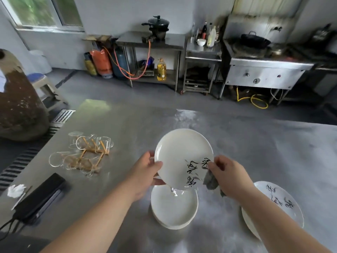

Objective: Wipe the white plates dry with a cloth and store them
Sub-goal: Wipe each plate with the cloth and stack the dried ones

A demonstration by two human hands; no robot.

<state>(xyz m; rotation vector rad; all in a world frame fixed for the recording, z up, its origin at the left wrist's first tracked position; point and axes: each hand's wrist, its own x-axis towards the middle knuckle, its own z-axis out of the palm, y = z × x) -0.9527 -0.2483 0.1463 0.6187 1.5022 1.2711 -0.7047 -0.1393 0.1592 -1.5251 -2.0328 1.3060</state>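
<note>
Commercial kitchen: steel worktable (237,143) in the foreground, stove (264,70) and gas cylinders (109,63) along the far wall. The left hand (145,172) grips the left rim of a white plate (178,154) with black brush lettering, thumb on its face, holding it tilted above the table. The right hand (228,176) clutches a bunched grey cloth (210,181) against the plate's right rim, beside the lettering. A stack of white plates (173,210) sits on the table directly below, a second lettered stack (284,203) lies beside the right forearm, and clear glasses (82,154) on a wooden rack stand well to the left.
</note>
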